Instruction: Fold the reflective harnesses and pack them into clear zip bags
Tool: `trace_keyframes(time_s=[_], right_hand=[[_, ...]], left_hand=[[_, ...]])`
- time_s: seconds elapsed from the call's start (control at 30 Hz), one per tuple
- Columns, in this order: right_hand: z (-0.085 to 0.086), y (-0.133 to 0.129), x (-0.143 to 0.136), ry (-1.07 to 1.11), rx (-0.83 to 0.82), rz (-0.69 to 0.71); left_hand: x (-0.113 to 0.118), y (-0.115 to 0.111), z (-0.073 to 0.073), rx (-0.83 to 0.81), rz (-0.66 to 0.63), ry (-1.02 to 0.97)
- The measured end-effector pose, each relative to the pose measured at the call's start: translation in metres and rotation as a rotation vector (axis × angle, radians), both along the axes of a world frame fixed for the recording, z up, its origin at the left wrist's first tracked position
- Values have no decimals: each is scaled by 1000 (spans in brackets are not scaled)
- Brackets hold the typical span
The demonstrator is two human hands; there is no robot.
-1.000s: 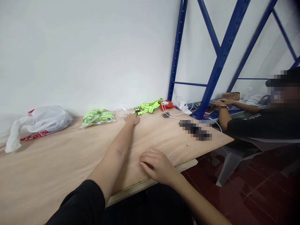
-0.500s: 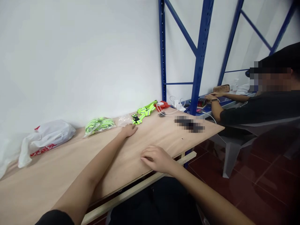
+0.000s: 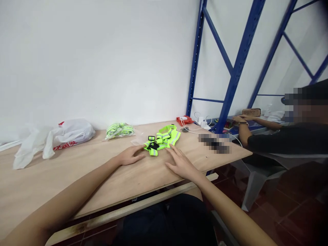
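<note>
A neon yellow-green reflective vest [image 3: 164,139] with grey stripes and black buckles lies crumpled on the wooden table [image 3: 89,171]. My left hand [image 3: 129,156] rests flat on the table, its fingertips touching the vest's near left corner. My right hand [image 3: 180,163] lies flat with fingers spread, fingertips just below the vest's right side. Neither hand holds anything. A small clear plastic bag [image 3: 138,140] lies just left of the vest.
A bagged neon vest [image 3: 118,130] and a white plastic bag with red print [image 3: 64,135] sit near the wall. A red item, chargers and cables [image 3: 189,123] lie at the far right corner. Another person [image 3: 284,136] sits at the blue rack [image 3: 230,78].
The vest now lies closer to me, in front of both hands. My left arm has drawn back from the far reach. My right hand has moved forward up to the vest.
</note>
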State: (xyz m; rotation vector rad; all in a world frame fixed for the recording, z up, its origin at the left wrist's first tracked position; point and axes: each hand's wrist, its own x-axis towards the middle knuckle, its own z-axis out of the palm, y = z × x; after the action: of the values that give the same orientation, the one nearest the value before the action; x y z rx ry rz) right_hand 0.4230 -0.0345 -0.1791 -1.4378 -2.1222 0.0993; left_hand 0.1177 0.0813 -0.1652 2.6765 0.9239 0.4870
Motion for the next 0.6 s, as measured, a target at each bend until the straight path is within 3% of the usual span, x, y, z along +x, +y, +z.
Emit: trace_keyframes(time_s=[0.17, 0.3, 0.43, 0.6], right_hand=[[22, 53, 15, -206, -145, -197], [36, 79, 26, -238, -278, -87], [40, 63, 36, -256, -310, -89], [38, 14, 46, -284, -263, -145]], left_hand=[[7, -1, -2, 29, 96, 5], [3, -2, 2, 75, 84, -6], [-8, -6, 7, 178, 161, 106], [-28, -23, 11, 249, 433, 390]])
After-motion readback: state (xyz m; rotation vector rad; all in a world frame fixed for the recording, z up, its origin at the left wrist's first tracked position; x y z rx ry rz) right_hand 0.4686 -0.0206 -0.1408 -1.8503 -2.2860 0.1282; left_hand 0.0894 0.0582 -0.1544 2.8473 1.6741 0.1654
